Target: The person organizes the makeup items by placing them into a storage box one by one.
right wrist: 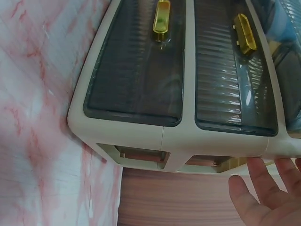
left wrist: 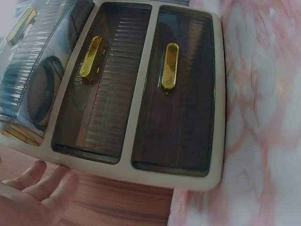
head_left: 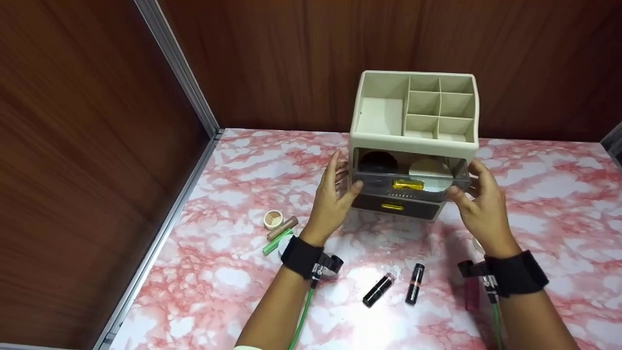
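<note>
A cream drawer organizer [head_left: 413, 147] with open top compartments stands on the pink marble table [head_left: 544, 204]. Its smoky top drawer [head_left: 379, 183], with a gold handle [head_left: 407, 184], is pulled partway out and holds a black round compact [head_left: 378, 161] and a white one [head_left: 430, 169]. My left hand [head_left: 346, 175] touches the drawer's left corner, thumb on its front. My right hand [head_left: 464, 179] touches the right corner the same way. The left wrist view shows the two lower drawers [left wrist: 178, 103] pushed in and my straight left fingers [left wrist: 42, 188] beside the case. My right fingers [right wrist: 263, 188] lie straight beside the organizer's side [right wrist: 188, 136].
Two black lipsticks [head_left: 379, 289] [head_left: 415, 283] lie on the table near me. A small round pot [head_left: 273, 219], a brown tube [head_left: 282, 227] and a green tube [head_left: 274, 243] lie left of my left wrist. Wooden walls close the back and left, with a metal rail [head_left: 160, 233] along the table's left edge.
</note>
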Tool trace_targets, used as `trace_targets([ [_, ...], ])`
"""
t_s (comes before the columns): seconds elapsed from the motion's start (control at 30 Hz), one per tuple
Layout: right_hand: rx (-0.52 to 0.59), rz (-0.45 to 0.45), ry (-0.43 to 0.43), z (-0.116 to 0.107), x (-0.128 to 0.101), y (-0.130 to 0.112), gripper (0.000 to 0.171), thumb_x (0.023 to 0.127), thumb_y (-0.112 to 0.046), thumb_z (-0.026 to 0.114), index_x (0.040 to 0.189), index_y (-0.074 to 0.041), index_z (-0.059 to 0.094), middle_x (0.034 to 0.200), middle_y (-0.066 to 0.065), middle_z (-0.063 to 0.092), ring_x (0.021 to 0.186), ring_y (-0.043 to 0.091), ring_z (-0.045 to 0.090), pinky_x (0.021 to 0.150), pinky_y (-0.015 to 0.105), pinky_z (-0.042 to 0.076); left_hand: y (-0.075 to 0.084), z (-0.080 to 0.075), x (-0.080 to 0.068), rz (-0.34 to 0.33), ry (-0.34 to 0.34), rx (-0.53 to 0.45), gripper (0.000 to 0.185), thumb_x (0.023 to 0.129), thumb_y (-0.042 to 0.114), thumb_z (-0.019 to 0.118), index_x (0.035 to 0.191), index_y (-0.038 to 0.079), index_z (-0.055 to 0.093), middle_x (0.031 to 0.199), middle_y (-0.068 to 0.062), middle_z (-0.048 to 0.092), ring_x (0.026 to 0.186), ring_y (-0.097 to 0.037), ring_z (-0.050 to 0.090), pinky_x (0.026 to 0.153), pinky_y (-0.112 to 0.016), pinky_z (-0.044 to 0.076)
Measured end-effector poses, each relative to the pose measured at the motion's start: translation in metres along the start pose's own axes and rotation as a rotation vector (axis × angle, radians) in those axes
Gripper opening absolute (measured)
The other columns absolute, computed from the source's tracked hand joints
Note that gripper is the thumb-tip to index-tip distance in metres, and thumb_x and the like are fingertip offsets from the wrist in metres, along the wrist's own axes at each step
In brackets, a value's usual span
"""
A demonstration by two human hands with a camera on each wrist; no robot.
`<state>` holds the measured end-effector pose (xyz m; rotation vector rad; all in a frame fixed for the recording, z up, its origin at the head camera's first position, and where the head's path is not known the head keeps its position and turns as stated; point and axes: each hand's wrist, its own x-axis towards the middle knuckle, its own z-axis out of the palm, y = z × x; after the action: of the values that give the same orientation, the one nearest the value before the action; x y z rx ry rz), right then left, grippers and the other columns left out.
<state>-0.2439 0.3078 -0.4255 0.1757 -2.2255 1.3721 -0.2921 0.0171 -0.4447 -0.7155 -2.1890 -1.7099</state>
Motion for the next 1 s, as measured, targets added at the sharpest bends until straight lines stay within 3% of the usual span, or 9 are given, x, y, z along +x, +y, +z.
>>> trace_targets([
  [0.17, 0.018, 0.011, -0.019, 0.001, 0.0, 0.001, 0.062, 0.087, -0.005, 0.071, 0.143, -0.003, 0.044, 0.127, 0.012, 0.055, 0.106, 0.009, 0.057, 0.095, 0.02, 0.044, -0.007, -0.001, 0.001, -0.137, -0.112, -0.058, 0.086, 0.093, 0.063, 0.046, 0.158, 0.021, 0.007, 0.16, -0.008, 0.019, 0.139, -0.019, 0.03, 0.111, -0.034, 0.028],
  [0.3, -0.044, 0.003, -0.068, 0.0, -0.004, -0.001, 0.067, 0.087, -0.007, 0.073, 0.146, -0.008, 0.041, 0.13, 0.014, 0.055, 0.113, 0.024, 0.058, 0.096, 0.023, 0.044, -0.008, -0.003, -0.001, -0.157, -0.119, -0.09, 0.089, 0.09, 0.065, 0.048, 0.157, 0.018, 0.013, 0.151, -0.011, 0.036, 0.131, -0.018, 0.042, 0.107, -0.031, 0.035],
  [0.4, -0.101, -0.004, -0.095, 0.0, -0.006, -0.005, 0.07, 0.087, -0.015, 0.074, 0.147, -0.011, 0.038, 0.13, 0.017, 0.054, 0.116, 0.039, 0.056, 0.099, 0.039, 0.042, -0.007, -0.003, -0.001, -0.144, -0.104, -0.105, 0.087, 0.09, 0.062, 0.051, 0.156, 0.016, 0.018, 0.139, -0.008, 0.048, 0.121, -0.014, 0.05, 0.101, -0.029, 0.041],
  [0.47, -0.122, -0.003, -0.101, -0.001, -0.005, -0.006, 0.069, 0.088, -0.019, 0.074, 0.146, -0.012, 0.038, 0.129, 0.016, 0.054, 0.115, 0.042, 0.055, 0.098, 0.046, 0.041, -0.006, -0.003, -0.001, -0.129, -0.103, -0.102, 0.082, 0.093, 0.055, 0.054, 0.156, 0.016, 0.02, 0.138, -0.008, 0.049, 0.12, -0.015, 0.051, 0.101, -0.029, 0.042],
  [0.63, -0.127, 0.019, -0.075, 0.001, -0.004, -0.005, 0.063, 0.089, -0.021, 0.073, 0.144, -0.016, 0.044, 0.127, 0.008, 0.057, 0.108, 0.03, 0.06, 0.086, 0.024, 0.045, -0.004, -0.002, 0.0, -0.118, -0.07, -0.033, 0.072, 0.095, 0.043, 0.058, 0.153, 0.013, 0.027, 0.13, -0.009, 0.054, 0.111, -0.016, 0.056, 0.095, -0.028, 0.046],
  [0.7, -0.129, 0.015, -0.043, 0.003, -0.004, -0.005, 0.06, 0.087, -0.02, 0.075, 0.141, -0.015, 0.048, 0.123, 0.007, 0.059, 0.104, 0.022, 0.062, 0.082, 0.018, 0.045, -0.003, -0.001, 0.0, -0.12, -0.055, 0.005, 0.073, 0.094, 0.047, 0.057, 0.152, 0.011, 0.029, 0.124, -0.007, 0.058, 0.107, -0.013, 0.058, 0.092, -0.027, 0.047],
  [0.87, -0.121, -0.013, 0.081, 0.007, -0.004, -0.007, 0.057, 0.079, -0.013, 0.082, 0.13, -0.008, 0.056, 0.112, 0.007, 0.064, 0.087, 0.002, 0.062, 0.074, 0.014, 0.048, -0.002, 0.002, 0.003, -0.097, 0.003, 0.042, 0.068, 0.093, 0.049, 0.056, 0.147, 0.012, 0.038, 0.11, -0.004, 0.065, 0.101, -0.01, 0.062, 0.086, -0.026, 0.05],
  [1.0, -0.132, -0.049, 0.158, 0.012, -0.002, -0.004, 0.047, 0.077, -0.013, 0.083, 0.118, -0.002, 0.063, 0.102, 0.006, 0.065, 0.077, 0.001, 0.06, 0.068, 0.015, 0.048, -0.003, 0.004, 0.004, -0.065, 0.078, 0.078, 0.051, 0.094, 0.039, 0.06, 0.136, 0.012, 0.049, 0.102, -0.004, 0.066, 0.092, -0.01, 0.063, 0.078, -0.026, 0.053],
])
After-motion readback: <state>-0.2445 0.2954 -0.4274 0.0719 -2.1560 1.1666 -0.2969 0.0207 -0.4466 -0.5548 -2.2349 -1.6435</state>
